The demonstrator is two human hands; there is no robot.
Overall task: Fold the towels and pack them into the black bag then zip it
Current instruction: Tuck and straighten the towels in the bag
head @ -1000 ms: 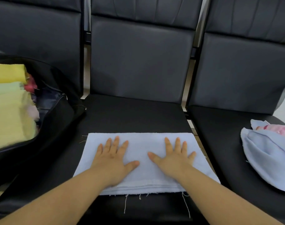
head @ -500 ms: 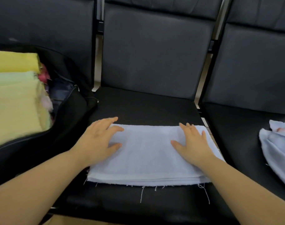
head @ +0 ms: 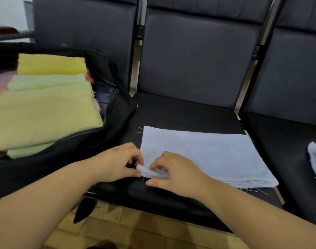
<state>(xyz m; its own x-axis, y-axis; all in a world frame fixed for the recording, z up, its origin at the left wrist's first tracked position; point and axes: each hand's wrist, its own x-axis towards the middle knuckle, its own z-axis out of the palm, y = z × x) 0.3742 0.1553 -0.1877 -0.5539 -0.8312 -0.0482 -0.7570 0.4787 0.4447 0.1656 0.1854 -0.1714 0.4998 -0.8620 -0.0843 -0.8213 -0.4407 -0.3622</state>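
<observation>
On the middle chair seat lies the light blue towel, folded flat into a long shape. Its long side runs left to right across the seat, and the frayed open edges face the person. The left hand and the right hand both pinch the near left corner of the towel with curled fingers and thumbs, lifting it a little. This looks like the folding step, with one more fold about to begin. The next move probably calls for carrying that left end over to the right end, keeping the edges even. Just to the left sits the open black bag with yellow and green towels stacked inside. More blue cloth waits on the right chair.
</observation>
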